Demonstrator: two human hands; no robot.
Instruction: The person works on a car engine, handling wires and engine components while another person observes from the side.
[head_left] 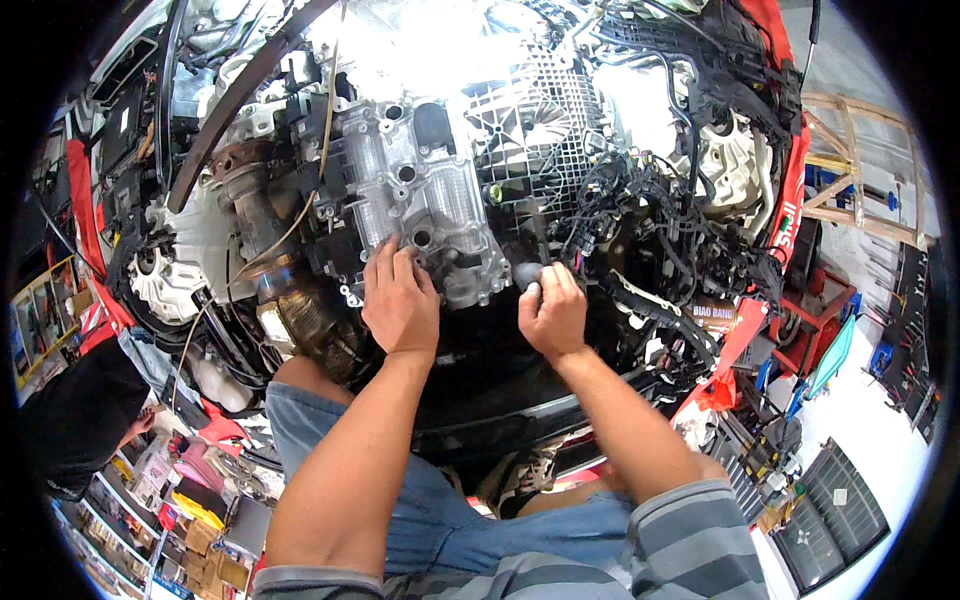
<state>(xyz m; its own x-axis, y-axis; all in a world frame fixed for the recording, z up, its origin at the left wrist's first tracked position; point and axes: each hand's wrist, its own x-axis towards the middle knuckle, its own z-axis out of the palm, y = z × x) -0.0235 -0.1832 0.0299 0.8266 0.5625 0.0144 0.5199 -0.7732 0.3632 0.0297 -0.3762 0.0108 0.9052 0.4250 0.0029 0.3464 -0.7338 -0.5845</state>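
My left hand (pixel 400 300) rests on the lower left of a silver aluminium cover (pixel 420 175) on the engine, fingers bent and apart, holding nothing. My right hand (pixel 550 310) is closed on a small grey object (pixel 529 275), apparently a tool's handle, just right of the cover's lower end; what extends from it is too small to make out. A black gridded plastic part (pixel 525 135) sits above that hand, with tangled black wiring (pixel 630 230) to its right. A rusty metal exhaust part (pixel 250 215) is left of the cover.
The engine bay has white strut towers (pixel 725 165) and red fender covers (pixel 785 230). A person in dark clothing (pixel 80 410) is at the lower left. A wooden frame (pixel 845 170), red cart (pixel 810 320) and cluttered shelves (pixel 150 530) stand around. A thin hose (pixel 305 210) crosses the engine's left.
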